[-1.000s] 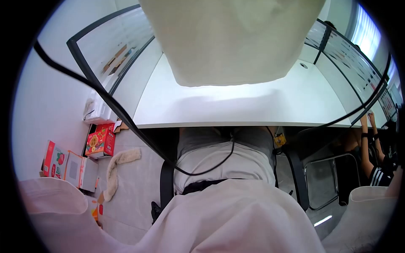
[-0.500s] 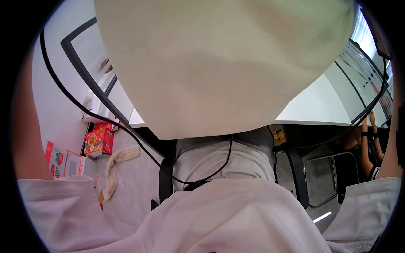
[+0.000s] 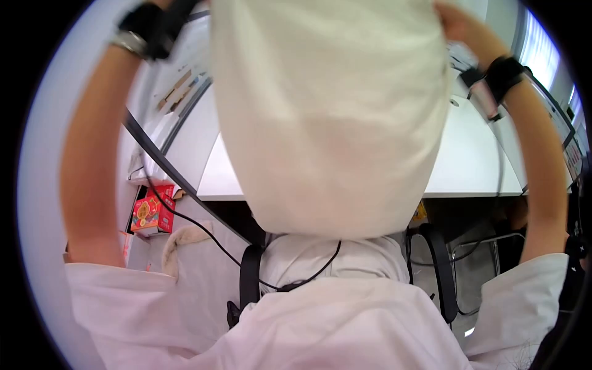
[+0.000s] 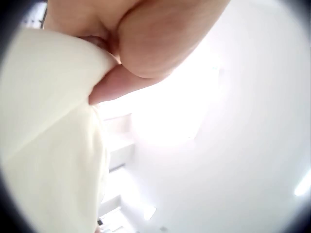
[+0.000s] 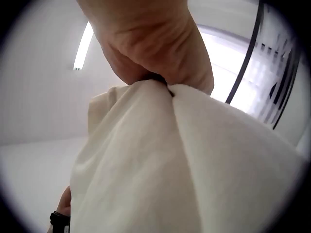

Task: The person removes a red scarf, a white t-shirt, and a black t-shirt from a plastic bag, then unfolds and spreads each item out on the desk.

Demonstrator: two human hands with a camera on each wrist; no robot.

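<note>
A broad cream-white cloth (image 3: 333, 123) hangs in front of me, over the desk edge and down to my lap. It has a rounded lower edge, and its top lies out of the head view. My left hand (image 4: 155, 41) grips the cloth's edge between thumb and fingers, high up. On the opposite side, my right hand (image 5: 155, 48) holds a bunched part, with folds running down from the fingers. In the head view the left hand is cut off at the top, and the right one shows partly beside the cloth.
Behind the cloth is a white desk (image 3: 472, 166) with framed partitions. A black cable (image 3: 206, 231) loops across my lap between the chair's armrests (image 3: 250, 274). A red box (image 3: 151, 216) and a fluffy strip (image 3: 176, 246) lie on the floor at left. Someone sits at far right.
The cloth first swung closer and lower, then moved back and narrowed in view. Both forearms have come into the head view, raised on either side of it.
</note>
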